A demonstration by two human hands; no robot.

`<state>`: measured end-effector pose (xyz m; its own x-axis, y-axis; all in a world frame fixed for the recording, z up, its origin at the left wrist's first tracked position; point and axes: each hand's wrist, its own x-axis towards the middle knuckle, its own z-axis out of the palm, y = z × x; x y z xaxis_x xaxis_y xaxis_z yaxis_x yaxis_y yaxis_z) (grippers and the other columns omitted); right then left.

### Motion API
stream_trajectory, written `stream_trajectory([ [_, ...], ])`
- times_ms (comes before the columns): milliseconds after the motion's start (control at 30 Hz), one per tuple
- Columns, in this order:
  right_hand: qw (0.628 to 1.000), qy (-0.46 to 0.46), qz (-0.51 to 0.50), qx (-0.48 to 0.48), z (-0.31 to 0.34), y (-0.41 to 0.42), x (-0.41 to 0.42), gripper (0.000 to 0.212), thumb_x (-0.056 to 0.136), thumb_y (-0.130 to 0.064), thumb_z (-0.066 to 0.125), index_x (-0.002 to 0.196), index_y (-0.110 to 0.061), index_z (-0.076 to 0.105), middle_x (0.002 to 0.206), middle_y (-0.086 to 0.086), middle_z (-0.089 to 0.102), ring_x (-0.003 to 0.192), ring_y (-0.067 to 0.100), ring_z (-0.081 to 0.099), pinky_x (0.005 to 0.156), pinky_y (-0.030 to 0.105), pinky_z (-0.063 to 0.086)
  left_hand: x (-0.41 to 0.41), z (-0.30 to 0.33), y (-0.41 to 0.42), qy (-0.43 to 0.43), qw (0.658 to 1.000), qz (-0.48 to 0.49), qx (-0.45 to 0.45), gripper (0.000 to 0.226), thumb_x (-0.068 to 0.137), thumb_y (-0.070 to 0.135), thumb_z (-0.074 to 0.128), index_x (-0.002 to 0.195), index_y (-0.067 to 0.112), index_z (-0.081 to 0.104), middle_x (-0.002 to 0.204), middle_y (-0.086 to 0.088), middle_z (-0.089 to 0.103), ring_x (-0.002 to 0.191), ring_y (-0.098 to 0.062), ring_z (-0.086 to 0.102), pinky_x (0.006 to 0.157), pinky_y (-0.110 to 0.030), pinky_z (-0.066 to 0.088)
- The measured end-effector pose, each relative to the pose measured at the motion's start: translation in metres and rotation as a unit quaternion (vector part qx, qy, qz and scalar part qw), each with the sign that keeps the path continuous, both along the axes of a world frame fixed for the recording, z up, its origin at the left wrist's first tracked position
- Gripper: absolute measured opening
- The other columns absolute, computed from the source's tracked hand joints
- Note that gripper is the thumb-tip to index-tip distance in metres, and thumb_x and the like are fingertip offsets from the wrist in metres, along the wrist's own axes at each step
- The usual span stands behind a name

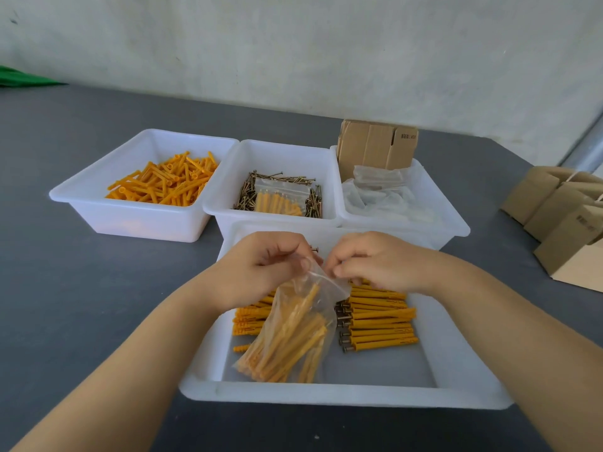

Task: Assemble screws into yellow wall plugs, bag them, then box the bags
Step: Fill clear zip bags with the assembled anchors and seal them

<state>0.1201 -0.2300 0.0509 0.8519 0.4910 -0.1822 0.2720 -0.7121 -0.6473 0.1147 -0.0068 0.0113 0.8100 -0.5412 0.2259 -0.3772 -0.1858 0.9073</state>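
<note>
- The near tray (342,394) sits at the bottom centre of the frame, its front rim close to me; bare grey table (98,288) lies open on its left side.
- Three white trays line up across the middle of the frame, touching or nearly touching: the left tray (81,197) with loose yellow plugs (163,184), the middle tray (277,151) with screws (248,194) and a filled bag (280,199) lying on them, and the right tray (456,223) with empty clear bags (378,197) and flat cardboard (375,148) standing at its back.
- Folded cardboard boxes (561,216) crowd the right edge of the frame, apart from the trays.
- The bag (293,337) I am working on is clear plastic, packed with yellow plugs, hanging slantwise over the near tray with its bottom end toward the front rim.
- Assembled plugs (378,321) with screw heads showing lie in rows in the near tray, right of the bag; more lie to its left.
- My left hand (261,265) pinches the bag's top edge, fingers curled.
- My right hand (375,262) pinches the same edge from the right, fingers curled.
</note>
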Motion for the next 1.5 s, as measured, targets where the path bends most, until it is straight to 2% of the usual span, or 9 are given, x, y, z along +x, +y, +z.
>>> stream_trajectory([
  [167,0.989,-0.057,0.027,-0.137,-0.005,-0.01,-0.017,0.009,0.087,-0.036,0.073,0.082,-0.041,0.067,0.107,-0.011,0.054,0.093,0.004,0.061,0.086,0.027,0.051,-0.001,0.001,0.002,-0.011,1.0,0.007,0.016,0.012,0.094,-0.004,0.059,0.096,-0.007,0.07,0.107,-0.011,0.072,0.103,-0.019,0.068,0.091,-0.035,0.054],
  [367,0.998,-0.054,0.017,0.0,0.012,-0.013,-0.034,0.011,0.087,-0.014,0.076,0.085,-0.024,0.077,0.084,-0.013,0.075,0.08,0.003,0.071,0.08,0.025,0.059,-0.007,0.019,0.018,0.016,0.992,-0.009,0.127,0.005,0.079,0.028,0.078,0.082,0.024,0.078,0.115,0.009,0.069,0.113,-0.007,0.063,0.093,-0.038,0.055],
  [500,0.997,-0.06,0.041,0.03,0.021,-0.012,-0.045,0.013,0.086,-0.008,0.075,0.088,-0.021,0.078,0.086,-0.01,0.075,0.083,0.007,0.071,0.082,0.029,0.059,-0.015,0.031,0.025,-0.02,0.981,-0.026,0.193,0.017,0.086,0.009,0.074,0.085,0.024,0.079,0.09,0.005,0.075,0.086,-0.014,0.07,0.083,-0.046,0.057],
  [767,0.993,-0.075,0.041,0.083,0.04,-0.027,-0.055,0.011,0.081,-0.014,0.082,0.086,-0.022,0.077,0.089,-0.008,0.075,0.086,0.008,0.071,0.08,0.027,0.058,-0.028,0.06,0.033,-0.093,0.983,-0.004,0.16,0.02,0.069,0.036,0.087,0.074,0.021,0.074,0.076,0.004,0.073,0.076,-0.014,0.069,0.079,-0.037,0.056],
  [900,0.997,-0.074,0.013,0.002,0.025,-0.025,-0.05,0.007,0.082,-0.019,0.081,0.082,-0.024,0.077,0.082,-0.011,0.074,0.082,0.006,0.07,0.083,0.036,0.058,-0.03,0.043,0.017,-0.114,0.98,0.012,0.165,0.022,0.071,0.018,0.089,0.068,0.012,0.067,0.071,0.004,0.066,0.069,-0.013,0.063,0.07,-0.028,0.055],
  [1000,0.994,-0.072,-0.033,0.072,0.02,-0.027,-0.046,0.01,0.08,-0.012,0.082,0.081,-0.02,0.075,0.082,-0.006,0.075,0.08,0.011,0.072,0.081,0.034,0.061,-0.029,0.036,0.01,-0.108,0.987,0.057,0.106,0.033,0.066,0.022,0.091,0.065,0.01,0.06,0.068,0.002,0.06,0.062,-0.018,0.059,0.062,-0.034,0.056],
  [1200,0.973,-0.038,-0.108,0.2,-0.001,-0.033,-0.036,0.019,0.078,-0.007,0.083,0.089,-0.018,0.073,0.085,0.004,0.077,0.083,0.021,0.074,0.078,0.025,0.058,-0.023,0.022,0.001,-0.038,0.992,0.113,0.046,0.04,0.071,0.011,0.088,0.068,0.005,0.049,0.053,0.014,0.05,0.046,0.0,0.045,0.051,-0.011,0.037],
  [1333,0.961,-0.026,-0.17,0.214,-0.016,-0.033,-0.027,0.031,0.079,-0.01,0.082,0.1,-0.031,0.074,0.085,0.0,0.076,0.085,0.017,0.073,0.081,0.024,0.057,-0.016,0.019,0.001,-0.006,0.988,0.149,0.029,0.034,0.074,-0.004,0.082,0.088,0.013,0.056,0.071,0.011,0.053,0.056,-0.006,0.057,0.052,-0.016,0.045],
  [1500,0.951,0.044,-0.167,0.258,-0.023,-0.028,-0.025,0.024,0.087,-0.006,0.073,0.076,-0.027,0.076,0.087,0.001,0.075,0.089,0.018,0.073,0.083,0.033,0.061,-0.009,0.026,-0.001,0.064,0.991,0.102,0.063,0.036,0.077,-0.001,0.08,0.104,0.022,0.07,0.092,-0.001,0.064,0.069,-0.007,0.066,0.063,-0.013,0.051],
])
